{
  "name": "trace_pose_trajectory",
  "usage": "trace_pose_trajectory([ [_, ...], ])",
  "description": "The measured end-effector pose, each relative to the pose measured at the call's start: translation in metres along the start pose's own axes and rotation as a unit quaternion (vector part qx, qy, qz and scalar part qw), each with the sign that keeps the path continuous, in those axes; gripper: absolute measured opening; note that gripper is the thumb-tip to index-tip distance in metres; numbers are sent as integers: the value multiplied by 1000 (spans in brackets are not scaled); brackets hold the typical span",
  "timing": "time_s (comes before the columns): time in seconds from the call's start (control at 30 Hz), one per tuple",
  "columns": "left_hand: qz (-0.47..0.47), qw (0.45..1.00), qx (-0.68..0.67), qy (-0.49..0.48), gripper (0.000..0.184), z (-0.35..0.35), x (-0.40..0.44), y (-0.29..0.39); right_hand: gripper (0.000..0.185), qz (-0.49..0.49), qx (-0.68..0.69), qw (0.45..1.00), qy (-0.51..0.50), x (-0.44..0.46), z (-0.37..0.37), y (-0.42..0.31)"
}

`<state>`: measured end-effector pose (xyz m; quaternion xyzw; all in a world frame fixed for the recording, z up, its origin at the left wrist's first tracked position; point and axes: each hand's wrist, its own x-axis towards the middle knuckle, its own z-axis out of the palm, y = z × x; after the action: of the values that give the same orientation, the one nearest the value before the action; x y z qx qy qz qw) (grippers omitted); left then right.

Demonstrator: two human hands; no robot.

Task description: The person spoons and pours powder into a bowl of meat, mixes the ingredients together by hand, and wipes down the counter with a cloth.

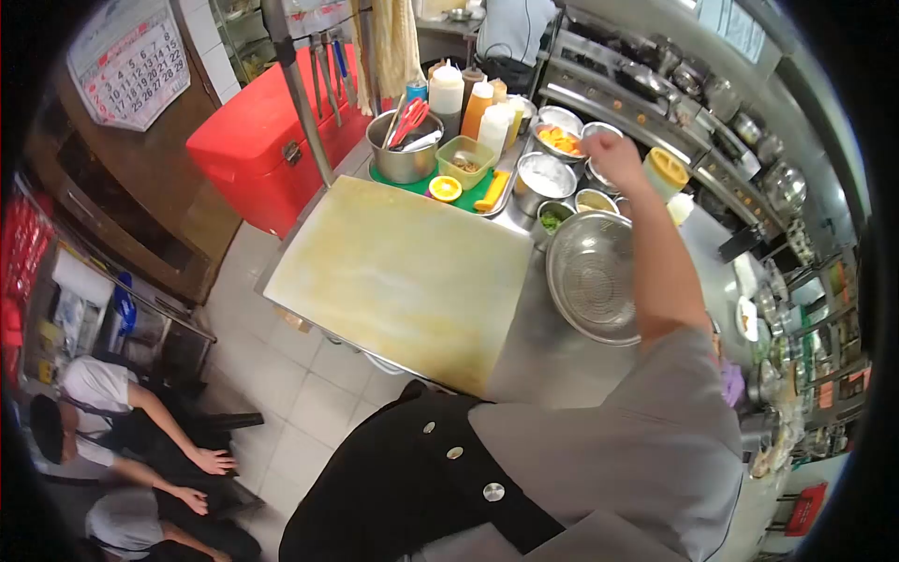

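Note:
My right hand [611,157] reaches forward over a cluster of metal bowls, its fingers curled closed. Whatever they hold, if anything, is hidden from me. Just left of the hand is a bowl of orange pieces [560,140]. Nearer to me are a pot of white contents [545,176] and a small container of chopped greens [551,221]. A large perforated metal colander [595,281] lies beneath my forearm. To its left is a pale, stained cutting board [403,272]. My left hand is out of view.
Behind the board stand a metal pot of utensils [405,161], a halved orange [445,189] and squeeze bottles [478,108]. A red cooler [257,140] is at the left. Seated people [122,403] are at lower left. Stoves [618,94] line the back.

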<state>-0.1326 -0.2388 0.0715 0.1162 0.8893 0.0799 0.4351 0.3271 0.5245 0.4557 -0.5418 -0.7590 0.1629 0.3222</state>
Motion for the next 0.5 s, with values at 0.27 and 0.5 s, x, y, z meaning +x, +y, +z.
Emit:
trace_pose_trajectory([
  [0.27, -41, 998, 40, 5, 57, -63, -26, 55, 32, 96, -46, 994, 25, 138, 30, 73],
  [0.5, -86, 995, 58, 8, 56, -107, -25, 93, 31, 151, -136, 977, 65, 186, 94, 79],
])
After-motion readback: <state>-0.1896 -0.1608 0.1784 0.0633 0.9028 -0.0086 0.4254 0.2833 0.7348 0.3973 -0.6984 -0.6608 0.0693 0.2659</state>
